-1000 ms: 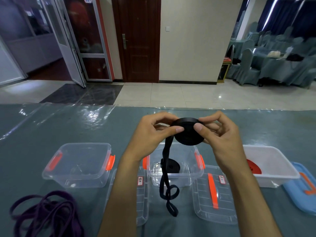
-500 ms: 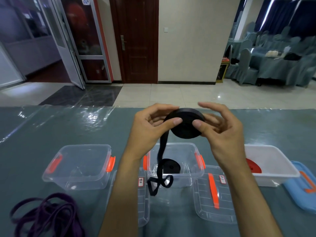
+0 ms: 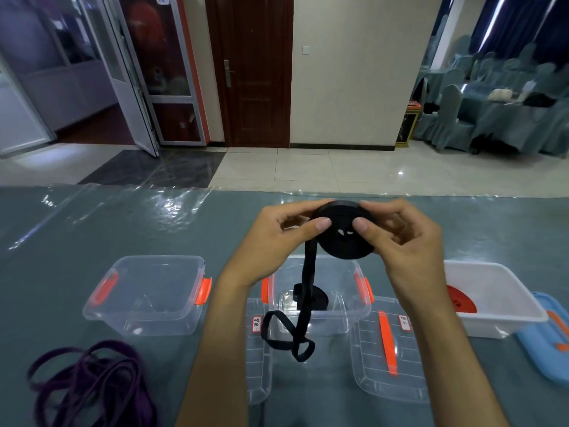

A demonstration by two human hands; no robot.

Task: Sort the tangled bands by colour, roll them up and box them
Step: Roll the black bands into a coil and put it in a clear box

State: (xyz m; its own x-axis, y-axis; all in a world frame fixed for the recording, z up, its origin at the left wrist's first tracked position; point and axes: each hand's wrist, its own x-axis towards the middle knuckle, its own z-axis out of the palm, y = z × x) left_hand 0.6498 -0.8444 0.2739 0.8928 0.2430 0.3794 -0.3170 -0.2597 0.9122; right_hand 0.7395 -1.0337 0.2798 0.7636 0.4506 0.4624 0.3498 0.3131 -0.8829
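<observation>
Both the left hand (image 3: pixel 277 238) and right hand (image 3: pixel 403 241) pinch a mostly wound black flat band roll (image 3: pixel 345 232), its loose tail (image 3: pixel 295 331) dangling below; beneath them one black roll (image 3: pixel 317 298) lies boxed, the tangled purple bands (image 3: pixel 89 380) lower left unsorted.

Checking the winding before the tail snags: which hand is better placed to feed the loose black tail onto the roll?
Left hand: the black tail hangs from the roll on its side, below its thumb. The right hand steadies the roll.

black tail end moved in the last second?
Yes. The black band's loose tail has risen: it now ends over the lid's upper part, no longer near its lower edge.
</observation>
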